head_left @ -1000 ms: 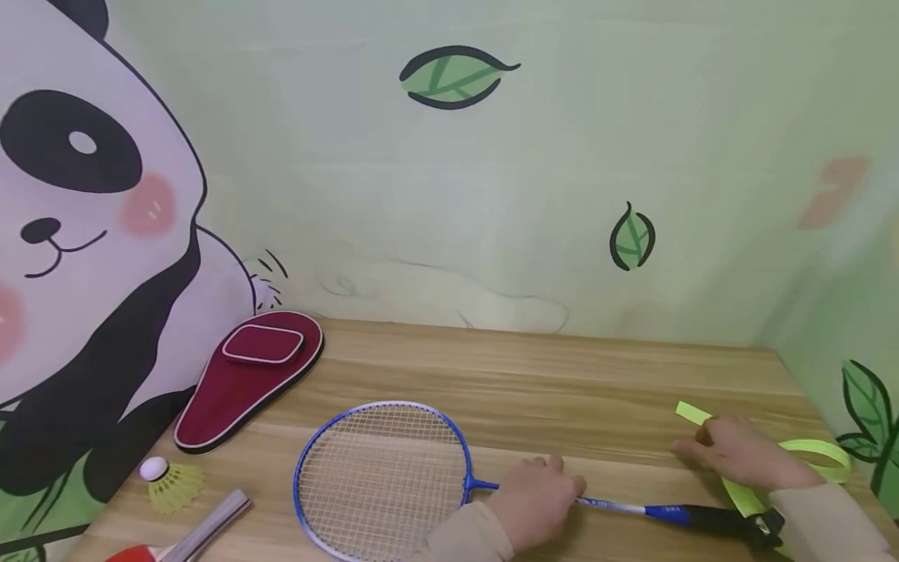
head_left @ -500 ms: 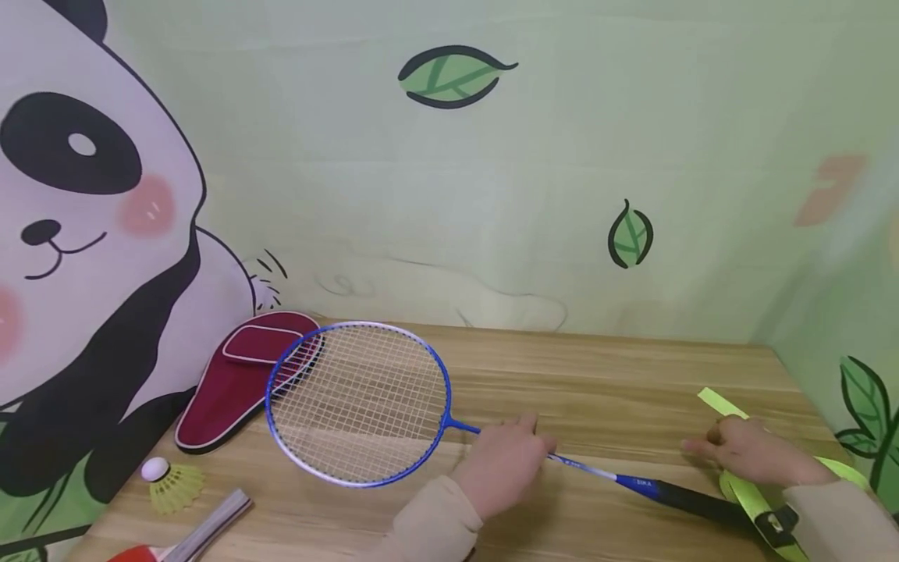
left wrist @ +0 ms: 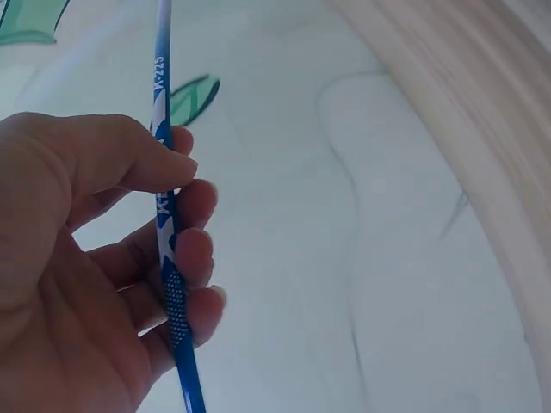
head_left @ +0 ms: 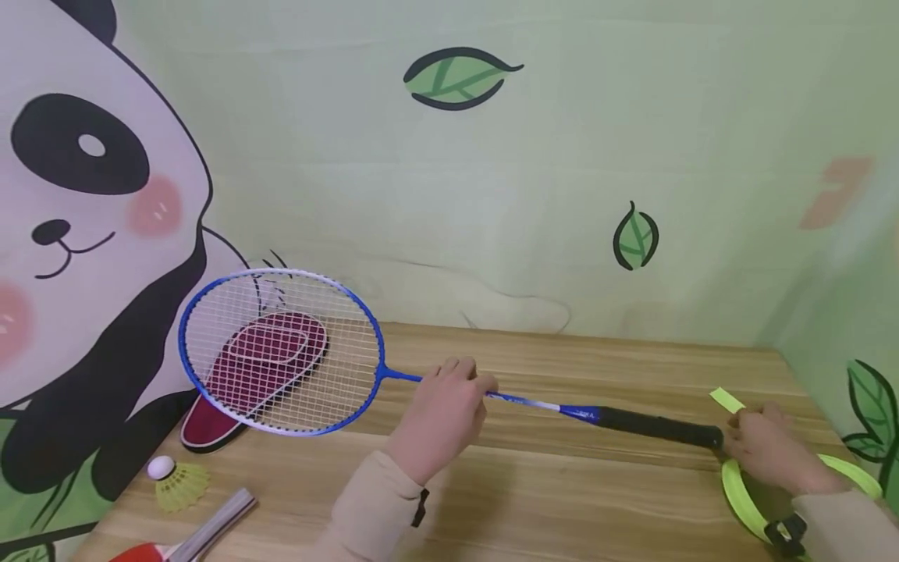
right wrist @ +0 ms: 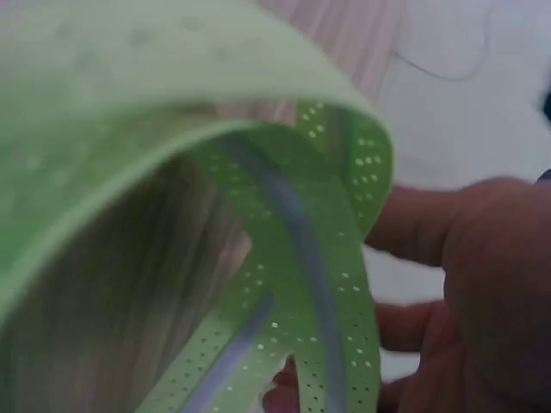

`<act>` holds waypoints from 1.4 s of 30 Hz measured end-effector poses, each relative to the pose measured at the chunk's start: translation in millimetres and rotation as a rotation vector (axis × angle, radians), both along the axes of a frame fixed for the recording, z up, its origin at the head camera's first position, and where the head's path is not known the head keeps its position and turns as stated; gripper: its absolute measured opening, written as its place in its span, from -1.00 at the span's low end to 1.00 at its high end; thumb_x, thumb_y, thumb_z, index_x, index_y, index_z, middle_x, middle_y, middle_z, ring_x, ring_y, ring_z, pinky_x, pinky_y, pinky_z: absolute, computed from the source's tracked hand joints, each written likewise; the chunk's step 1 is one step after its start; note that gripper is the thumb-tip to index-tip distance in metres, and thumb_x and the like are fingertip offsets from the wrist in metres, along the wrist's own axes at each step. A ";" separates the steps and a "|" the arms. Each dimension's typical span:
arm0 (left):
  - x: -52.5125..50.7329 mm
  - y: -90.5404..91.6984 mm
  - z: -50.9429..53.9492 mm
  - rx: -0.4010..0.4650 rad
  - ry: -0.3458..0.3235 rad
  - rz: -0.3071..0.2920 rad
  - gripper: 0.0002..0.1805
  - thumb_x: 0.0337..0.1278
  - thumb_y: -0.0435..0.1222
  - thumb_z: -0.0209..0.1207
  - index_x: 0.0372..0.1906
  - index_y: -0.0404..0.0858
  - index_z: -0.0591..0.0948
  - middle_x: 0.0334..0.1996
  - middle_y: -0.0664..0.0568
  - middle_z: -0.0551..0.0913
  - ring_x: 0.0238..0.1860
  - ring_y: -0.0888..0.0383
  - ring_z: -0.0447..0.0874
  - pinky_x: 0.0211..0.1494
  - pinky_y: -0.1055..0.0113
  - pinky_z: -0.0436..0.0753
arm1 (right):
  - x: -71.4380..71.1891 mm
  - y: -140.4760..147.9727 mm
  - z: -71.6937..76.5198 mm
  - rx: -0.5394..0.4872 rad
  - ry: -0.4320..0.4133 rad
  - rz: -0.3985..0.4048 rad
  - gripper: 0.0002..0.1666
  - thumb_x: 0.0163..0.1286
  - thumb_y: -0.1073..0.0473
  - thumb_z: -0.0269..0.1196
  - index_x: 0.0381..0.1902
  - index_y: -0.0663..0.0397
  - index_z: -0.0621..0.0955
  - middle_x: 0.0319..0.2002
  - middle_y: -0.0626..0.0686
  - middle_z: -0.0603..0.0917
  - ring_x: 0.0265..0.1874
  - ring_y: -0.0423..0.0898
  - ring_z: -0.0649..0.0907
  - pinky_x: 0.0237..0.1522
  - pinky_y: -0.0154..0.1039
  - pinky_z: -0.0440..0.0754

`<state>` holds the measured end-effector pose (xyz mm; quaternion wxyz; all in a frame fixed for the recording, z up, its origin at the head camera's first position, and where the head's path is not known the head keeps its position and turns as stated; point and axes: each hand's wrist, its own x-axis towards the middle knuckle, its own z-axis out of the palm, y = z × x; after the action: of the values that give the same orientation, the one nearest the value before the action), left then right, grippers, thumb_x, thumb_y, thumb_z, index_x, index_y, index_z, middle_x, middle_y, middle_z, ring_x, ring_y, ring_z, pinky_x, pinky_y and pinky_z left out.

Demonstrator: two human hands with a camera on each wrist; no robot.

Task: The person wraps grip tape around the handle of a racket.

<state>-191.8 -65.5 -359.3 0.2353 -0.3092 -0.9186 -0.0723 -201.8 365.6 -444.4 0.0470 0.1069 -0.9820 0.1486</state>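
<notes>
Wood-grain surface (head_left: 597, 507); blue-framed badminton racket (head_left: 579, 414), shaft (head_left: 523, 400) pinched by left grip (head_left: 444, 417); black handle (head_left: 656, 427) pointing frame-right at right grip (head_left: 772, 453), pinching lime-green perforated band (right wrist: 301, 232).

Soft, even light fills the head view, with a pale glare at the right edge and a faint shadow on the table (head_left: 562, 499) at lower centre. The left wrist view is dimmer: the left hand (left wrist: 95, 215) sits shaded against the brighter wall (left wrist: 275, 258). In the right wrist view the strap (right wrist: 314, 241) blurs at upper left
</notes>
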 end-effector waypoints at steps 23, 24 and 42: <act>-9.1 -30.7 24.7 0.195 0.097 0.051 -0.75 -0.14 -0.57 0.28 -0.36 -0.19 0.74 -0.50 0.09 0.45 -0.44 0.14 0.37 -0.38 0.34 0.31 | -5.4 3.3 13.5 -0.159 -0.080 -0.232 -0.54 0.46 -0.04 0.14 -0.15 0.33 0.59 -0.40 0.19 0.60 -0.50 0.06 0.52 -0.59 -0.14 0.41; -9.2 -31.5 26.1 0.201 0.106 0.053 -0.75 -0.14 -0.57 0.28 -0.36 -0.20 0.74 -0.50 0.09 0.45 -0.43 0.13 0.37 -0.37 0.34 0.31 | -4.3 2.1 18.6 -0.208 -0.027 -0.261 -0.49 0.47 -0.06 0.11 -0.09 0.38 0.56 -0.30 0.28 0.60 -0.44 0.13 0.54 -0.57 -0.12 0.42; -6.4 -20.3 40.8 0.289 0.213 0.082 -0.78 -0.10 -0.55 0.29 -0.32 -0.24 0.75 -0.49 0.04 0.45 -0.40 0.07 0.37 -0.32 0.29 0.30 | 25.0 -97.2 93.8 -1.121 0.438 -0.179 -0.87 0.37 0.38 0.21 -0.21 0.13 0.47 -0.49 -0.06 0.55 -0.55 -0.23 0.55 -0.61 -0.47 0.44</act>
<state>-198.2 -85.8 -318.5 0.3758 -0.2404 -0.8804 -0.1607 -176.8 268.3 -350.6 0.3093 0.0108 -0.7267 0.6133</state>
